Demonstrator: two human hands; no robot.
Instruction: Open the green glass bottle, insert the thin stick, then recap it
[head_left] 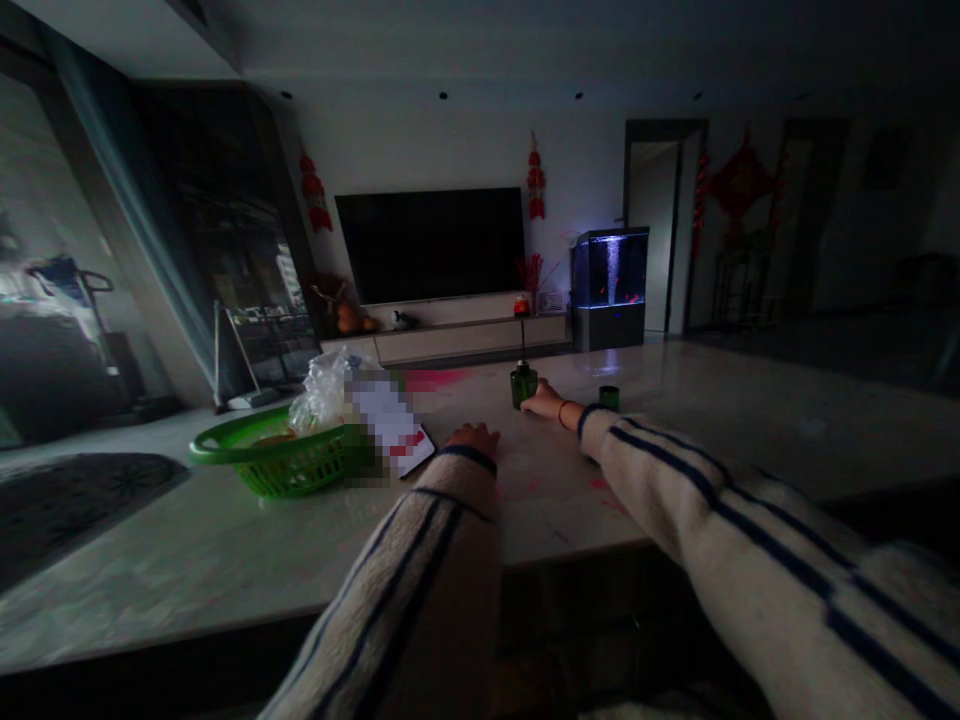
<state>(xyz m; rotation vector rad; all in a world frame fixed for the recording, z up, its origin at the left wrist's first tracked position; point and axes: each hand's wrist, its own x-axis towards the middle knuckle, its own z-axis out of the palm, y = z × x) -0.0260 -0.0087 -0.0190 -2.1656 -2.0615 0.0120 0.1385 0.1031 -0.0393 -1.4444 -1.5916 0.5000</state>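
Note:
My right hand [547, 396] reaches over the table and has its fingers around the lower side of a small dark green bottle [523, 386]. The bottle stands upright, with a thin dark stick rising from its neck. To the right, beyond my right wrist, is a short dark green cup-like piece [609, 397], partly hidden by my sleeve. My left hand [474, 436] lies palm down on the pale stone table [540, 510], fingers stretched out and holding nothing. A phone [414, 452], partly blurred out, is just left of it, leaning by the basket.
A green plastic basket [289, 476] with a clear plastic bag [330, 385] stands on the left of the table. Pink marks show on the tabletop. Across the dim room are a television [431, 245], a low cabinet [450, 343] and a lit fish tank [611, 270].

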